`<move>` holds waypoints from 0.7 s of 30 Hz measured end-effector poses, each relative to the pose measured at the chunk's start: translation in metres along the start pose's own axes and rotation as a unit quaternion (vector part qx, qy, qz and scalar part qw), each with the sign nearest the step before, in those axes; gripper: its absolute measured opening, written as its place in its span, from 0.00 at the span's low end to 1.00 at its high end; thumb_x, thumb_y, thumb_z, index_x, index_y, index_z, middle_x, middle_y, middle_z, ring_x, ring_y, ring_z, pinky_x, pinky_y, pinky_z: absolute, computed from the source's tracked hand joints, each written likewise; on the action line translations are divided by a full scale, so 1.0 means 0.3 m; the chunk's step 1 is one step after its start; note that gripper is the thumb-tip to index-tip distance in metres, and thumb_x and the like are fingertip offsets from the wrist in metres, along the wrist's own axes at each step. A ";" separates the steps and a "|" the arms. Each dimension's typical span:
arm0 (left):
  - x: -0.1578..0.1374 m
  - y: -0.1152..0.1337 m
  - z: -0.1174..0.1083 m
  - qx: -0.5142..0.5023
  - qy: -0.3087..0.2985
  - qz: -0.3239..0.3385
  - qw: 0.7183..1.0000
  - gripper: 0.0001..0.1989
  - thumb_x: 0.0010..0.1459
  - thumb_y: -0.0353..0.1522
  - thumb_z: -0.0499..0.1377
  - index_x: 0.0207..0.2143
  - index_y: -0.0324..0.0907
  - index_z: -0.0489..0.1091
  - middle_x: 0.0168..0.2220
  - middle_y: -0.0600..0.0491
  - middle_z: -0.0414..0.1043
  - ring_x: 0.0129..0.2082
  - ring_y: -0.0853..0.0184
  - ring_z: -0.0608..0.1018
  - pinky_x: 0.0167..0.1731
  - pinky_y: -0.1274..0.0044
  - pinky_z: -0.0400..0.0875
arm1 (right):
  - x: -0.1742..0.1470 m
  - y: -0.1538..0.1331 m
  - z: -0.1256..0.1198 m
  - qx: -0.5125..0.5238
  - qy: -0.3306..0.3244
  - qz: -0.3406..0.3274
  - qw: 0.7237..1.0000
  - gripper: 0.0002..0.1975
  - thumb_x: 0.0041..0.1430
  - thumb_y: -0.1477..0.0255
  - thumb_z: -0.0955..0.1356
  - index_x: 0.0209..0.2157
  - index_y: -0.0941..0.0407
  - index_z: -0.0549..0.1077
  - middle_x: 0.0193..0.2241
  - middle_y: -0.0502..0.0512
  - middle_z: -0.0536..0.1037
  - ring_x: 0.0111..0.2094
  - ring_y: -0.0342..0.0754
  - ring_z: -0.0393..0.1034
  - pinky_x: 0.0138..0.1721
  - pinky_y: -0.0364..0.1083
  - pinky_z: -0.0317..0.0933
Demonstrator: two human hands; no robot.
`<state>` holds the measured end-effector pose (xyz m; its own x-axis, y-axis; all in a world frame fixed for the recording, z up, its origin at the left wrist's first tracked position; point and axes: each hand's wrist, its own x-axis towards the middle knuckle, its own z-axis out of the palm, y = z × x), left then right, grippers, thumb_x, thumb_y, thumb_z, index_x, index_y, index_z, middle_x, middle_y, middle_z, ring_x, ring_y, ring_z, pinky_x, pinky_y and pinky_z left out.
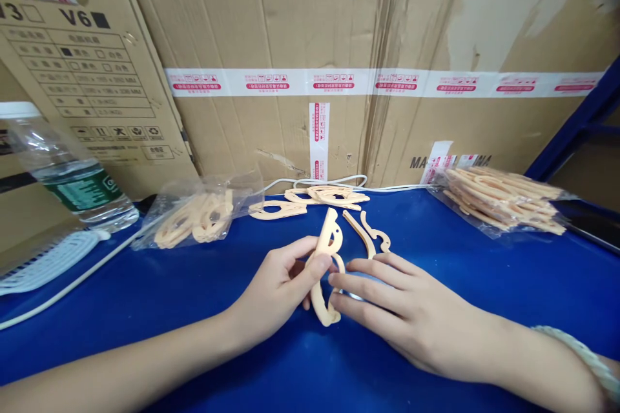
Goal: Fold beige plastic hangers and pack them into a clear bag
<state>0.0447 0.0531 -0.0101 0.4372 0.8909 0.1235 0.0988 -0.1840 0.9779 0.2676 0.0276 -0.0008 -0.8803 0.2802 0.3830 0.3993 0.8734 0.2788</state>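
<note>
A beige plastic folding hanger [318, 302], folded up and tilted on end, is held over the blue table in front of me. My left hand [285, 281] pinches its middle between thumb and fingers. On its other side, the fingertips of my right hand [407, 306] rest against the curved lower part; that thumb is hidden. Just beyond my right fingers lie a loose straight hanger arm [359, 233] and a curved hook piece [376, 231], their near ends close to or behind the hand.
More beige hanger pieces [334, 195] lie at the back by a white cable [397, 188]. Bagged hangers sit at left [194, 219] and right [504, 197]. A water bottle [72, 174] and white hairbrush [53, 264] stand far left. Cardboard boxes [271, 135] wall the back.
</note>
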 end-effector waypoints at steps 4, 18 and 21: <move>0.002 0.013 0.006 0.020 0.024 0.020 0.999 0.09 0.61 0.37 0.59 0.40 0.42 0.74 0.30 0.54 0.70 0.19 0.73 0.69 0.19 0.82 0.65 | -0.003 0.003 0.008 0.029 0.009 0.018 0.999 0.17 0.67 0.77 0.57 0.51 0.58 0.71 0.51 0.60 0.76 0.48 0.53 0.69 0.45 0.52 0.63; -0.005 0.018 -0.005 0.107 0.021 0.073 0.991 0.13 0.65 0.36 0.55 0.48 0.46 0.75 0.35 0.53 0.75 0.32 0.66 0.73 0.32 0.79 0.66 | -0.013 -0.001 -0.008 0.404 0.059 0.282 0.868 0.24 0.63 0.72 0.65 0.61 0.48 0.62 0.64 0.60 0.59 0.65 0.55 0.52 0.56 0.54 0.64; -0.009 0.019 -0.007 0.160 0.022 0.093 0.982 0.14 0.67 0.36 0.53 0.50 0.47 0.74 0.35 0.53 0.74 0.33 0.66 0.73 0.32 0.79 0.65 | -0.014 0.014 -0.006 0.502 0.061 0.303 0.807 0.23 0.64 0.70 0.66 0.60 0.48 0.64 0.61 0.59 0.65 0.62 0.55 0.59 0.58 0.56 0.61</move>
<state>0.0421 0.0506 -0.0046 0.4351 0.8452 0.3102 0.2991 -0.4607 0.8356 0.2736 0.0294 0.0003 -0.5444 0.7902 0.2815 0.2844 0.4896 -0.8243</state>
